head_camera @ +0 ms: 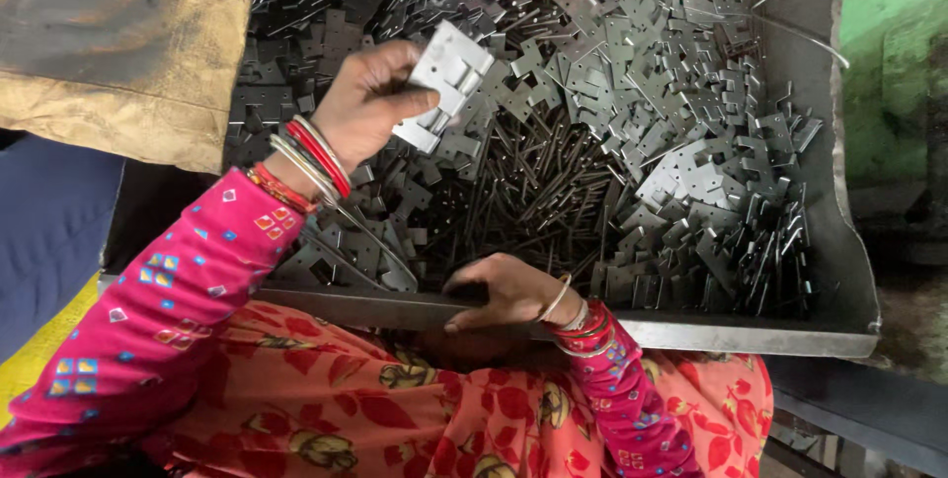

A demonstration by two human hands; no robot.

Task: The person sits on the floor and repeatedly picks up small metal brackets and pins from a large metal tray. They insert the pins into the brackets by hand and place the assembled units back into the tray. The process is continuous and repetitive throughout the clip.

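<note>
**Left hand lifts a hinge plate over a tray of metal parts**

The left hand (367, 103) is raised above the tray (839, 241), its fingers (410, 101) pinching a light grey, notched metal plate (444, 83) by its lower left edge. The plate sits tilted at about 2 o'clock from that hand, clear of the heap beneath. Red and silver bangles (314, 157) ring the wrist, above a pink patterned sleeve (168, 310).

The right hand (509, 290) rests at the tray's near rim, toward 6 o'clock, fingers curled together and pointing to 9 o'clock over the edge; whether they grip anything is hidden.

The tray holds a dense pile of dark stamped plates (681, 122), thickest from 12 to 3 o'clock, with thin dark pins (523, 192) strewn at its centre. A worn brown sack (118, 34) lies at 10 o'clock. A red floral garment (415, 409) covers the lap below.
</note>
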